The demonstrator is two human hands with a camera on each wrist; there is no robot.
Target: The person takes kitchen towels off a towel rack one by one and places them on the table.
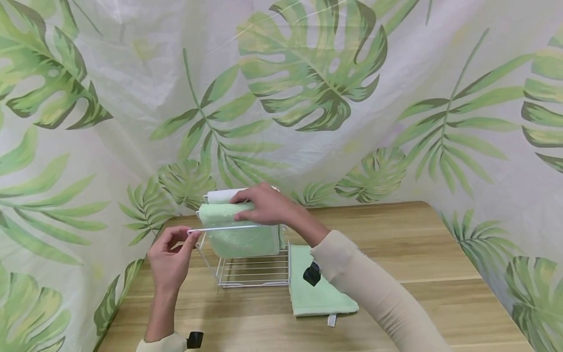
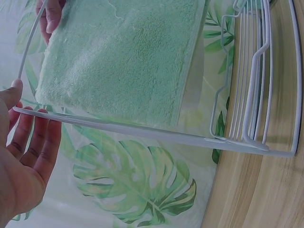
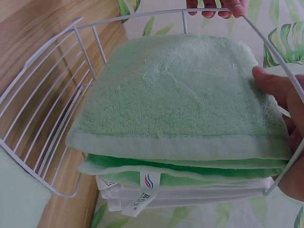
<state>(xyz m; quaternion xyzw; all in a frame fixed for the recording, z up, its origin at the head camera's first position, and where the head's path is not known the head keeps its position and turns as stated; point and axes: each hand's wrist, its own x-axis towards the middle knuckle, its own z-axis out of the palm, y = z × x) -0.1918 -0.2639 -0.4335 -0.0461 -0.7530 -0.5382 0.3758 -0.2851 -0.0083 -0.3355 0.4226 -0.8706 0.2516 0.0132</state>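
A white wire rack (image 1: 233,285) stands on the table, its top rails raised above a slatted base. Over one rail hangs a green towel (image 1: 239,243), folded, with a white towel (image 1: 220,196) on the rail behind it. My left hand (image 1: 168,259) pinches the left corner of the front rail (image 2: 95,121) between thumb and fingers. My right hand (image 1: 269,205) reaches over from the right and holds the green towel near its top, thumb on the front face. A tag (image 3: 148,190) dangles at the green towel's side edge in the right wrist view.
Another green towel (image 1: 321,296) lies folded flat on the wooden table (image 1: 396,254), right of the rack, its small label sticking out at the front. A leaf-patterned curtain (image 1: 308,73) hangs behind and beside the table.
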